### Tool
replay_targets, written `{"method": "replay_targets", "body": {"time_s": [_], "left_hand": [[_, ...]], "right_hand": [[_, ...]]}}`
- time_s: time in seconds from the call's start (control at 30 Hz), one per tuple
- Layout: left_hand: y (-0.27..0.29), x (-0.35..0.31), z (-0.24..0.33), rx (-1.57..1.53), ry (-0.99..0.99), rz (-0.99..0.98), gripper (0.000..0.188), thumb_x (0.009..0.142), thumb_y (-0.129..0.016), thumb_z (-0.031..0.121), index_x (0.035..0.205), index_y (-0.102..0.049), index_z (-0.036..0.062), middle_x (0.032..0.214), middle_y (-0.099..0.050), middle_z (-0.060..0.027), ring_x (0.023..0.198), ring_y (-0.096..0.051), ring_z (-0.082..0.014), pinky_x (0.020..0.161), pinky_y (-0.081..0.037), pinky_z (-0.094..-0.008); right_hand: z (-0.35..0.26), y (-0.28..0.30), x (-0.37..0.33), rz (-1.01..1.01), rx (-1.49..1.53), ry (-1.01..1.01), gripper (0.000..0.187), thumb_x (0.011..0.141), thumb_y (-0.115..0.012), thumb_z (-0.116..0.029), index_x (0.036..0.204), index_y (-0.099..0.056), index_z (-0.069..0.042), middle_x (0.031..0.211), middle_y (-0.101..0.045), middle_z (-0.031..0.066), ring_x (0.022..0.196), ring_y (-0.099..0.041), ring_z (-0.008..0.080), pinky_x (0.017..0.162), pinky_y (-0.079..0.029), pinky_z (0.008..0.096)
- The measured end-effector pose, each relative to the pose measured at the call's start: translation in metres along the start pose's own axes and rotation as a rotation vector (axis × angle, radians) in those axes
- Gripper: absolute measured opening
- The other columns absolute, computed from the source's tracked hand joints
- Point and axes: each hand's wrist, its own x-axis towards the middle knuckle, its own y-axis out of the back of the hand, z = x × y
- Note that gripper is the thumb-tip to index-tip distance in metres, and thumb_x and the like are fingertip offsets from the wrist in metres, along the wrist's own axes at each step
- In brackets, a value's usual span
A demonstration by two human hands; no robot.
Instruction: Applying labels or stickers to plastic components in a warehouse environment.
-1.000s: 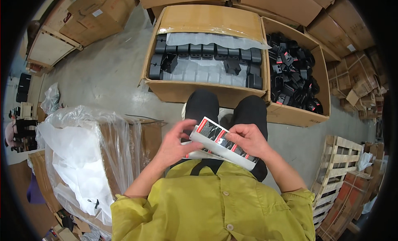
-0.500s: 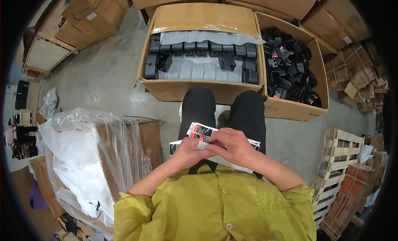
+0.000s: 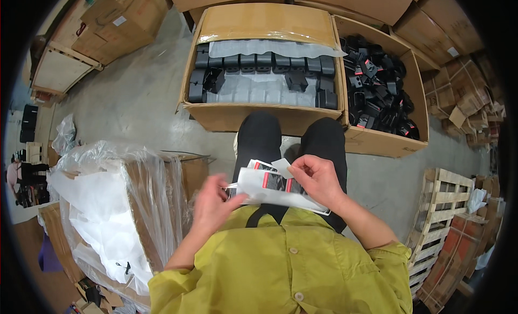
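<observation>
A flat white, red and black printed card package (image 3: 270,185) lies across my lap, above my black trousers. My left hand (image 3: 213,201) grips its left end, thumb on top. My right hand (image 3: 318,179) holds the right side and pinches a small white flap (image 3: 281,166) at the package's upper edge. Both arms are in yellow-green sleeves.
An open cardboard box (image 3: 259,117) with rows of black plastic parts stands before my knees. A second box (image 3: 377,144) of loose black parts sits at its right. A plastic-wrapped carton (image 3: 116,206) is at my left, wooden pallets (image 3: 440,217) at my right. A person (image 3: 21,176) stands far left.
The package has been lowered onto my lap and turned flatter. My right hand has shifted to its upper edge and lifted a white flap.
</observation>
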Motion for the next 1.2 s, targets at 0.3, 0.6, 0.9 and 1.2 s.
{"method": "replay_targets", "body": {"time_s": [0.3,0.6,0.9,1.2], "left_hand": [[-0.032,0.014,0.03,-0.751,-0.347,-0.173,0.035,0.078,-0.045,-0.005,0.113,-0.043,-0.0035,0.097,-0.052,-0.0093,0.094,-0.052,-0.0164,0.085,-0.041,-0.0268],[-0.005,0.049,0.043,-0.89,-0.156,-0.16,0.017,0.076,-0.057,-0.002,0.093,-0.053,0.0005,0.084,-0.058,-0.0039,0.074,-0.057,-0.0104,0.069,-0.048,-0.0232],[0.026,0.094,0.065,-0.326,-0.337,0.055,0.056,0.074,-0.06,0.001,0.123,-0.034,0.0079,0.115,-0.044,-0.011,0.099,-0.048,-0.0185,0.084,-0.042,-0.031],[0.073,0.325,-0.011,0.496,-0.339,0.63,0.044,0.072,-0.063,0.017,0.109,-0.047,-0.0019,0.102,-0.054,-0.0214,0.094,-0.052,-0.0336,0.079,-0.043,-0.0379]], "right_hand": [[-0.025,-0.036,0.014,0.222,-0.489,0.637,0.016,0.069,-0.064,-0.008,0.081,-0.056,-0.001,0.077,-0.056,0.0099,0.066,-0.056,0.0267,0.055,-0.047,0.0322],[-0.03,0.0,0.041,0.028,-0.074,0.207,0.006,0.077,-0.059,-0.004,0.078,-0.058,0.001,0.068,-0.053,0.0003,0.055,-0.048,0.0035,0.047,-0.039,0.019],[-0.015,0.006,0.072,0.138,0.157,0.072,0.006,0.077,-0.058,-0.003,0.073,-0.055,-0.001,0.062,-0.05,-0.0055,0.056,-0.043,0.0004,0.048,-0.034,0.0165],[0.014,0.018,0.088,0.137,0.347,-0.147,0.007,0.076,-0.062,-0.006,0.079,-0.057,-0.002,0.067,-0.052,-0.005,0.059,-0.043,0.0,0.052,-0.036,0.0153]]}}
